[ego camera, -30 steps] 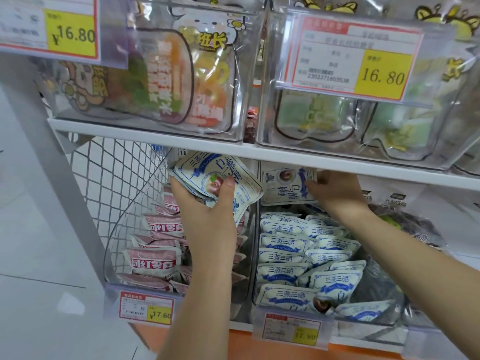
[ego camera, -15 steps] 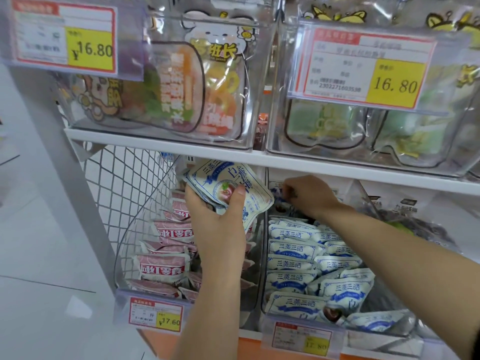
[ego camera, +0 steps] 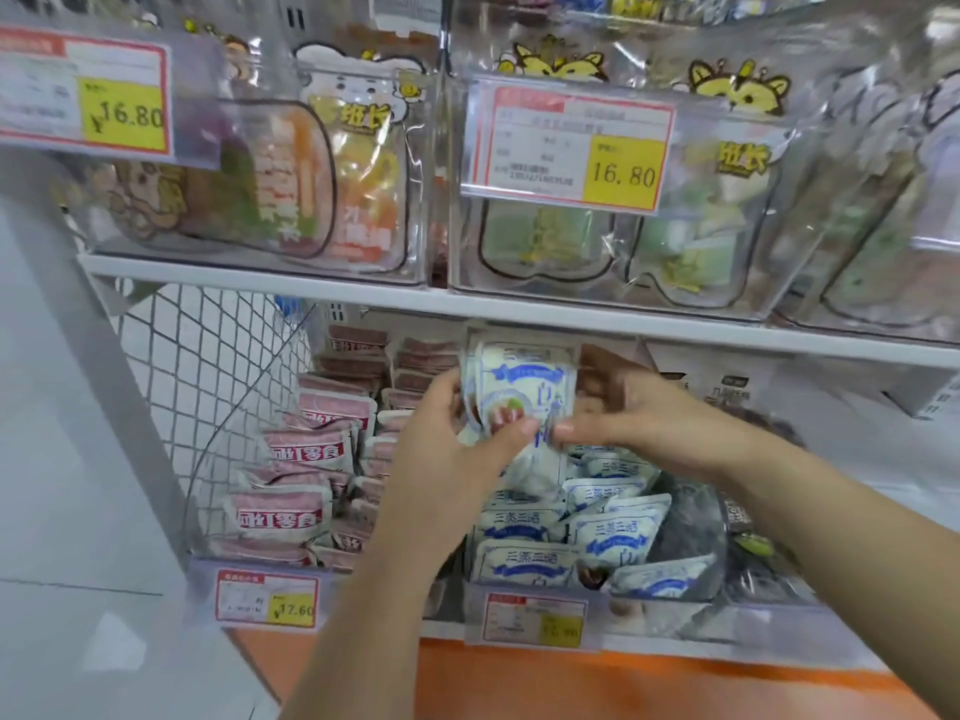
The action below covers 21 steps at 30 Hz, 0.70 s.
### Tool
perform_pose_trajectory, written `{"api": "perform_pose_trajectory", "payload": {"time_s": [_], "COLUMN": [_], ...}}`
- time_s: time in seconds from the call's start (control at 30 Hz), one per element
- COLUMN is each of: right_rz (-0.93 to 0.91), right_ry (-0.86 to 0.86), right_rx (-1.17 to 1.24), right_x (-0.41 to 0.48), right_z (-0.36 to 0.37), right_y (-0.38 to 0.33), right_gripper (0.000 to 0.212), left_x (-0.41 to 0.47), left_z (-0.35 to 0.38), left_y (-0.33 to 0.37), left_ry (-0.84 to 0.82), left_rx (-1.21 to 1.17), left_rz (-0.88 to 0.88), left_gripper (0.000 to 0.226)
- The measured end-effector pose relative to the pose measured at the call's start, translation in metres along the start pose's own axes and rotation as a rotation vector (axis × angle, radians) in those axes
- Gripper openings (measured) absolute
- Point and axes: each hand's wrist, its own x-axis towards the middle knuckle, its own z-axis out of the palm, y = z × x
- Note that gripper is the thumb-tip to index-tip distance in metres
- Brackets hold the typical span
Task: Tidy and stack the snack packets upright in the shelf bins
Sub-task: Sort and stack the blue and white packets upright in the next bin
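A small stack of white-and-blue snack packets (ego camera: 524,392) stands upright just under the shelf board, above the middle clear bin (ego camera: 670,613). My left hand (ego camera: 447,439) grips the stack from the left, thumb across its front. From the right, my right hand (ego camera: 618,413) pinches its lower edge. Several more white-and-blue packets (ego camera: 597,537) lie slanted in that bin below the hands. The left bin holds several pink packets (ego camera: 306,449).
A white shelf board (ego camera: 519,309) runs right above the hands. Clear bins of large candy bags (ego camera: 332,163) with price tags sit on it. A wire mesh panel (ego camera: 197,366) closes the left side. Dark packets (ego camera: 753,532) fill the bin at right.
My left hand carried the packet stack from over the pink bin rightward to the middle bin. My right hand came forward from the back of that bin and took hold of the stack.
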Motion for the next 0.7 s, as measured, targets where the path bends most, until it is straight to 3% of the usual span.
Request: {"api": "perform_pose_trajectory", "payload": {"time_s": [0.1,0.23,0.33,0.43,0.57,0.63,0.7], "right_rz": [-0.037,-0.078,-0.088,-0.093,-0.14,-0.188,-0.244], "right_ry": [-0.007,-0.01,0.018,0.081,0.087,0.211,0.41], "right_rx": [-0.092,-0.307,-0.563,-0.638,-0.48,-0.421,-0.523], "right_x": [-0.021,-0.042,-0.05,-0.052,-0.051,-0.048,-0.041], "right_z": [-0.005,-0.009,-0.008,-0.005,0.001,0.003,0.005], "right_y": [-0.005,-0.012,-0.017,-0.018,-0.013,-0.009,-0.004], "right_gripper": [0.073,0.046,0.037,0.042,0.044,0.04,0.041], "left_x": [-0.006,-0.006,-0.005,-0.004,-0.005,-0.004,0.003], "left_z": [0.007,0.014,0.019,0.019,0.017,0.015,0.009], "left_y": [0.007,0.009,0.008,0.009,0.01,0.01,0.006], "left_ry": [-0.197,-0.273,-0.301,-0.27,-0.24,-0.172,0.012], "left_rx": [0.144,0.363,0.436,0.458,0.428,0.416,0.441], "left_rz": [0.057,0.169,0.227,0.266,0.286,0.286,0.319], "left_gripper": [0.04,0.052,0.059,0.059,0.047,0.038,0.031]}}
